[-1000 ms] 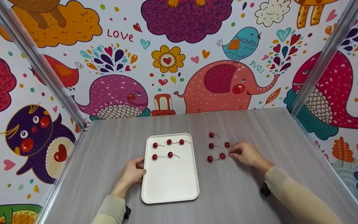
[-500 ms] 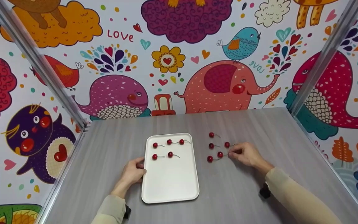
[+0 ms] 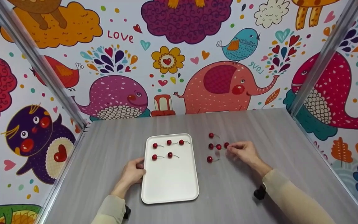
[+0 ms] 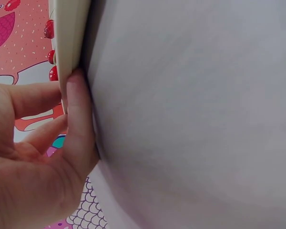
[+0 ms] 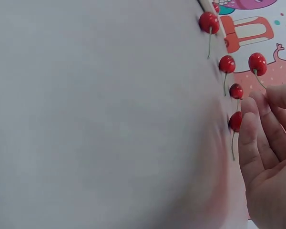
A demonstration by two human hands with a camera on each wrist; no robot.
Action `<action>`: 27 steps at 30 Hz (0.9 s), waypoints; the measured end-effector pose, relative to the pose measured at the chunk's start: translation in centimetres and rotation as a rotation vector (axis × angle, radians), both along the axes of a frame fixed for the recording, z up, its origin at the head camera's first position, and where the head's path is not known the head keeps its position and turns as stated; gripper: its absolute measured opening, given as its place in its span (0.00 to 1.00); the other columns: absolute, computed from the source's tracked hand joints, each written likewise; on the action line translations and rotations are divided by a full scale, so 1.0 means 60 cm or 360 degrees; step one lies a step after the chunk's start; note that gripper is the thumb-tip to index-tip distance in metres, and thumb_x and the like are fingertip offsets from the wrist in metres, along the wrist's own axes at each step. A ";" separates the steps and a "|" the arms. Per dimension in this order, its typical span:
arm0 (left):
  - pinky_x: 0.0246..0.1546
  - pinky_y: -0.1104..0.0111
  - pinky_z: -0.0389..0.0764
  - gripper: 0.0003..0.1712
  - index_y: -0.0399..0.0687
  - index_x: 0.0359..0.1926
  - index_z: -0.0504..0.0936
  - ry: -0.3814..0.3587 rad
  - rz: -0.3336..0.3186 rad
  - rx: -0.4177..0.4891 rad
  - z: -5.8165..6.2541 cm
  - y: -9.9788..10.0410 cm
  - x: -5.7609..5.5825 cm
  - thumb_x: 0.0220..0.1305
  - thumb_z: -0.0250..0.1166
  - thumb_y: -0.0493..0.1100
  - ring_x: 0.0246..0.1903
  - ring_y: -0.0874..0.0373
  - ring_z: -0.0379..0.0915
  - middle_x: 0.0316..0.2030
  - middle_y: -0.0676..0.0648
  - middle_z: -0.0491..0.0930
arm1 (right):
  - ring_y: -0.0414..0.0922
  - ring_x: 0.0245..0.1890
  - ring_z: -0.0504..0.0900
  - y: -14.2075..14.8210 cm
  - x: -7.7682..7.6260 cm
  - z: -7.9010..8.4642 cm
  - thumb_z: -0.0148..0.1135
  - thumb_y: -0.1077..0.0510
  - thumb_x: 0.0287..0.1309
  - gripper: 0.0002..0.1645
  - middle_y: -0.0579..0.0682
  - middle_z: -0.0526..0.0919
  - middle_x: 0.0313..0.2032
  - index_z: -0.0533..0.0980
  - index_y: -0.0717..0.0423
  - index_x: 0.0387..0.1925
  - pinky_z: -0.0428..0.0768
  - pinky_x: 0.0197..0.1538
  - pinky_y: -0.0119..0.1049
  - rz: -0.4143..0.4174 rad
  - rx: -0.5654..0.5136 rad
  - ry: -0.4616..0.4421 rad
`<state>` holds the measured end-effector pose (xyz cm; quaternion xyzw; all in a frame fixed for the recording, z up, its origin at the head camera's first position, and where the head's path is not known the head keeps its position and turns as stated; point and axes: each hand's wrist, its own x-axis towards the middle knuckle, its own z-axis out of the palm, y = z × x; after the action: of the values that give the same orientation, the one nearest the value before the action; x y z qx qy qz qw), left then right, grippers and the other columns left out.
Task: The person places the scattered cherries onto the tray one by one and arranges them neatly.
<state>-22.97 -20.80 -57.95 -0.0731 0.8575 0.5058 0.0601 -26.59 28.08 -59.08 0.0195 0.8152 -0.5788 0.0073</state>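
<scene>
My right hand point(image 3: 244, 154) pinches a red cherry point(image 5: 258, 64) by its thin stem, and the fruit hangs off the tabletop beyond the fingertips. In the head view this cherry point(image 3: 218, 147) shows between two cherries lying on the table. At its left edge, a white rectangular tray point(image 3: 170, 183) is gripped by my left hand point(image 3: 131, 171). The left wrist view shows the fingers around the tray's rim point(image 4: 72, 43). Several cherries with stems, among them a front-left cherry point(image 3: 154, 157), lie in the upper half of the tray in two rows.
Right of the tray, several loose cherries lie on the grey table point(image 3: 104, 149), including a far cherry point(image 3: 211, 135) and a near cherry point(image 3: 209, 159). A colourful cartoon wall point(image 3: 166, 34) stands behind, with metal posts point(image 3: 325, 59) at both sides.
The cherry in my right hand has risen from beside the nearest loose cherry and moved slightly away from me and left. My left hand and the tray have stayed still.
</scene>
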 end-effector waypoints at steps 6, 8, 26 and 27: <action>0.28 0.63 0.88 0.40 0.32 0.74 0.80 -0.0011 0.0001 -0.0002 0.002 0.001 0.001 0.57 0.63 0.26 0.36 0.54 0.80 0.41 0.41 0.82 | 0.41 0.26 0.89 -0.027 -0.006 0.005 0.77 0.61 0.69 0.13 0.52 0.96 0.34 0.91 0.69 0.48 0.86 0.29 0.34 -0.0057 -0.0081 0.0052; 0.29 0.63 0.89 0.39 0.32 0.74 0.80 -0.0018 -0.0001 -0.0009 0.003 0.001 0.001 0.58 0.64 0.26 0.36 0.54 0.80 0.42 0.41 0.82 | 0.40 0.26 0.89 -0.037 -0.009 0.006 0.77 0.62 0.68 0.14 0.49 0.96 0.34 0.91 0.71 0.47 0.86 0.29 0.33 -0.0050 -0.0108 0.0069; 0.28 0.63 0.89 0.39 0.33 0.75 0.79 -0.0025 0.0004 -0.0039 -0.001 0.000 0.001 0.60 0.64 0.26 0.37 0.54 0.80 0.42 0.42 0.82 | 0.37 0.28 0.86 -0.127 -0.034 0.011 0.77 0.62 0.68 0.12 0.46 0.93 0.31 0.92 0.69 0.45 0.85 0.31 0.32 0.0169 -0.0090 0.0037; 0.28 0.63 0.89 0.39 0.32 0.75 0.79 -0.0021 0.0001 -0.0044 -0.001 0.001 0.001 0.60 0.64 0.26 0.37 0.54 0.80 0.42 0.42 0.81 | 0.37 0.28 0.85 -0.133 -0.035 0.011 0.77 0.62 0.69 0.12 0.47 0.93 0.31 0.92 0.69 0.45 0.84 0.31 0.31 0.0184 -0.0080 0.0029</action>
<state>-22.90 -20.76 -57.99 -0.0777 0.8639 0.4934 0.0646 -28.72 20.09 -58.40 -0.0332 0.8003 -0.5978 0.0339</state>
